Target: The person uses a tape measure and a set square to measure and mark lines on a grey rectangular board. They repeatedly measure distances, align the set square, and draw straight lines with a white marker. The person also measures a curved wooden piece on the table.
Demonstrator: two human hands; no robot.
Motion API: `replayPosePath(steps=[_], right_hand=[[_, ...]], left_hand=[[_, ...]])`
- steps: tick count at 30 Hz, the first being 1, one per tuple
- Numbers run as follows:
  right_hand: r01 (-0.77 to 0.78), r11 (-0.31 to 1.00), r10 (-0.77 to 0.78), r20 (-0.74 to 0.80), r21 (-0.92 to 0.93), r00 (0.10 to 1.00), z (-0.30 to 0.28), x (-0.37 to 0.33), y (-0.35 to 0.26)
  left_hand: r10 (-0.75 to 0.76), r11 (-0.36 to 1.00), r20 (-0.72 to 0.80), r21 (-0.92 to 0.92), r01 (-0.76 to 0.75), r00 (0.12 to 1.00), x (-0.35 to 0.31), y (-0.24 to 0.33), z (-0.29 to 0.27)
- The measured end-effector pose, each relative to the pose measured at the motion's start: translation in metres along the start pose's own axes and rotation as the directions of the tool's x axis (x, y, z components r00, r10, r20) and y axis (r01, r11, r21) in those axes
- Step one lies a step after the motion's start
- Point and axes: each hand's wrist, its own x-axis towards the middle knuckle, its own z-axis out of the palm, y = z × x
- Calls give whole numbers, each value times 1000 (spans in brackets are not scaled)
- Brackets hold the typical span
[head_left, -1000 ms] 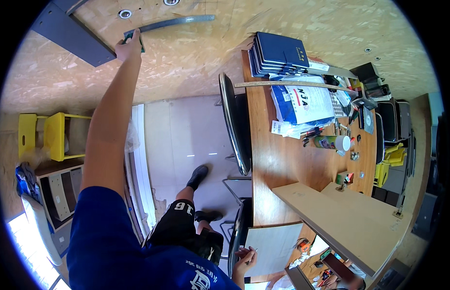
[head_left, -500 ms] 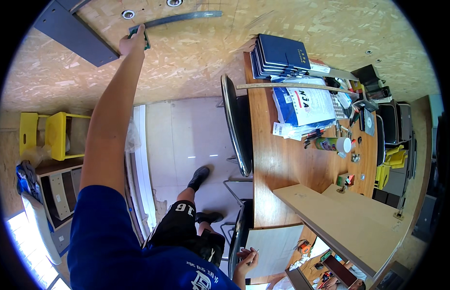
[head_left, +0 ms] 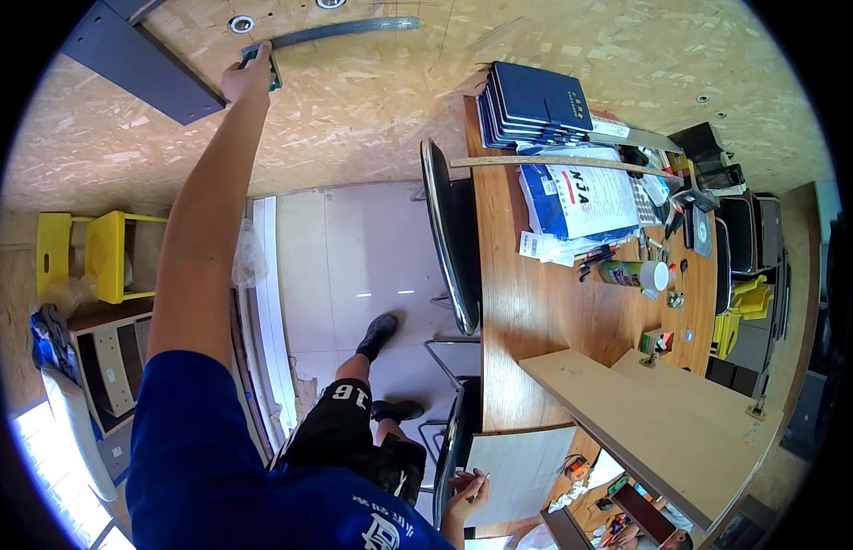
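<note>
My left arm reaches up to the chipboard wall. My left hand is closed around the green handle of a try square, and its grey metal blade lies along the wall to the right. A dark grey panel juts from the wall just left of this hand. Low down by my body, my right hand is pinched on a thin pen-like stick, mostly hidden by the fingers. It is beside a pale board near the table.
The wooden table on my right bears blue binders, plastic-wrapped packets, a long strip and a white-capped can. A black chair stands beside it. A beige hinged panel juts out. Yellow stools stand left.
My left hand and the try square have shifted very slightly left and up in the picture. The grip stays closed. My right hand looks unchanged.
</note>
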Motion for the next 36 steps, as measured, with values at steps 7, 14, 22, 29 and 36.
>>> replayPosePath(steps=[7,14,22,29,36], right_hand=[[-7,1000,7,-2,2,1000,1,1,0],[-10,1000,10,1,2,1000,4,-1,3],[-5,1000,5,13,1,1000,3,-3,6],[-28,999,27,9,17,1000,2,-2,9],[-18,1000,18,18,10,1000,4,-3,5]], left_hand=[[16,1000,45,-21,-15,999,21,-12,2],[39,998,0,-45,-39,999,11,-7,5],[55,997,71,-60,-51,996,21,-14,6],[20,1000,43,-19,-20,999,8,-9,8],[37,998,-7,-48,-38,999,11,-8,5]])
